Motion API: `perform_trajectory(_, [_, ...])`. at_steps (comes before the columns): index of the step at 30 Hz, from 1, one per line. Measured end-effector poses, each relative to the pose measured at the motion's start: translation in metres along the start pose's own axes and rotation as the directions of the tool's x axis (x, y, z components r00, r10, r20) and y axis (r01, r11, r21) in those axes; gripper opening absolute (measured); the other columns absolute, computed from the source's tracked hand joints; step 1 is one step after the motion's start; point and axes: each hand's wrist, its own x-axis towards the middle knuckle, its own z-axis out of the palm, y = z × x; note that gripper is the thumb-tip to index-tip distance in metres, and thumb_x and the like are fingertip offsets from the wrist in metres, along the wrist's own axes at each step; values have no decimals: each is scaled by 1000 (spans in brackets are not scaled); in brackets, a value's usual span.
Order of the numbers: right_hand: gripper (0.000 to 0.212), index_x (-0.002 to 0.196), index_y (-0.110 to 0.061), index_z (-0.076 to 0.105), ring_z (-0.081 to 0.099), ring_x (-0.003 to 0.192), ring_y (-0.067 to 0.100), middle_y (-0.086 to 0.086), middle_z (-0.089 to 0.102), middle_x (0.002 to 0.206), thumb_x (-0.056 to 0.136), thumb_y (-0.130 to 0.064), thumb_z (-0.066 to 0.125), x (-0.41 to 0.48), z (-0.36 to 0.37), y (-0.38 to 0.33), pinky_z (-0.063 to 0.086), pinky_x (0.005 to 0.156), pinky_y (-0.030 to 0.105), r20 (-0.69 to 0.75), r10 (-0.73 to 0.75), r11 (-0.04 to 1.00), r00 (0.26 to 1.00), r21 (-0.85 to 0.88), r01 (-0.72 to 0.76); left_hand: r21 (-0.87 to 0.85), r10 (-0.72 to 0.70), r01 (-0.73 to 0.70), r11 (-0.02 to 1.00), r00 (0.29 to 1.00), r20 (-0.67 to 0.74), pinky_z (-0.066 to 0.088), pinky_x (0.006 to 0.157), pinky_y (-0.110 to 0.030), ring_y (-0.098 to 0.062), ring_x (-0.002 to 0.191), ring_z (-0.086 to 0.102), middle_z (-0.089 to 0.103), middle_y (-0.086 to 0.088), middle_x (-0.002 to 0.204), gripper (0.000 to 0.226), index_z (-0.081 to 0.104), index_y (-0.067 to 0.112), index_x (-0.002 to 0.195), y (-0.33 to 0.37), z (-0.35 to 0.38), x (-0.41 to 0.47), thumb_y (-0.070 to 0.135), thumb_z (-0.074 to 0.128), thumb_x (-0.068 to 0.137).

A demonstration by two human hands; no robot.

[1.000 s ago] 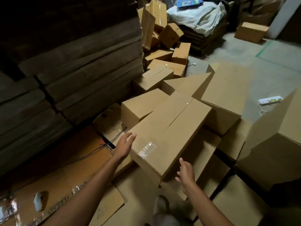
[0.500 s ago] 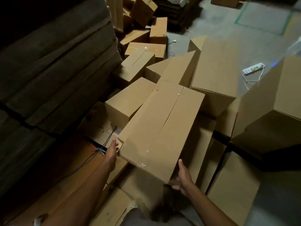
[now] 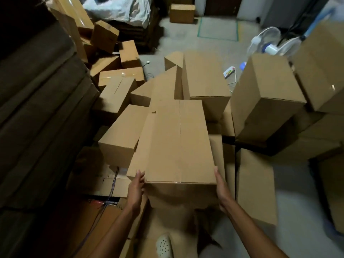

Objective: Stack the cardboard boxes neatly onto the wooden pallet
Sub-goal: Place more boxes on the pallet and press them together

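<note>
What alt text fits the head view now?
A person's left hand and right hand press flat against opposite sides of a long cardboard box, seen from above. More boxes lie jumbled around it on the grey floor, with stacked flat cardboard at the picture's left.

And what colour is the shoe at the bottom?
The shoe is off-white, with small holes; the head view shows it.

No text, label, brand or number can be read anywhere, cardboard boxes (image 3: 178, 142) plain brown with unprinted faces, coloured markings on the power strip (image 3: 229, 71) too small and blurred to read
</note>
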Motion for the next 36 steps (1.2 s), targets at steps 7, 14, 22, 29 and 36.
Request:
perform_trajectory(7, [32,120,-20,64,65,100,17,1,69,113,94,-39,66,-80,-7,-53,53,80,33,-140,-299,954,944,-43,296,84,460,-487,869,859,223,42,102,-39,-17,134,44,44,2,149,101,49,26,144,77,-5,-34,94,45,69])
perform_trajectory(14, [74,137,-23,50,68,101,20,2,65,120,74,-55,72,-145,-52,-74,59,65,27,-174,-434,887,884,93,453,45,432,-513,857,764,479,45,105,-40,-5,111,62,62,12,124,44,53,39,129,130,30,-93,64,30,101])
perform_trajectory(22, [83,139,-29,53,70,107,21,1,70,122,71,-69,77,-235,-173,-19,59,90,52,-326,-414,883,850,82,462,32,167,-236,971,770,616,53,79,-37,-24,106,70,74,-4,115,51,64,31,123,90,119,-196,64,35,98])
perform_trajectory(29, [38,126,-32,64,73,100,17,-5,76,109,90,-43,70,-334,-305,69,58,92,49,-517,-350,873,781,122,472,126,11,-173,977,627,779,49,99,-48,-32,111,68,71,-13,122,62,65,19,129,2,221,-296,63,35,98])
perform_trajectory(36, [27,123,-31,66,73,100,15,-6,76,108,96,-35,66,-418,-414,143,57,95,47,-699,-251,865,670,149,479,244,-95,-294,924,442,892,49,93,-41,-28,108,70,73,-11,117,58,70,16,121,-65,319,-393,54,31,104])
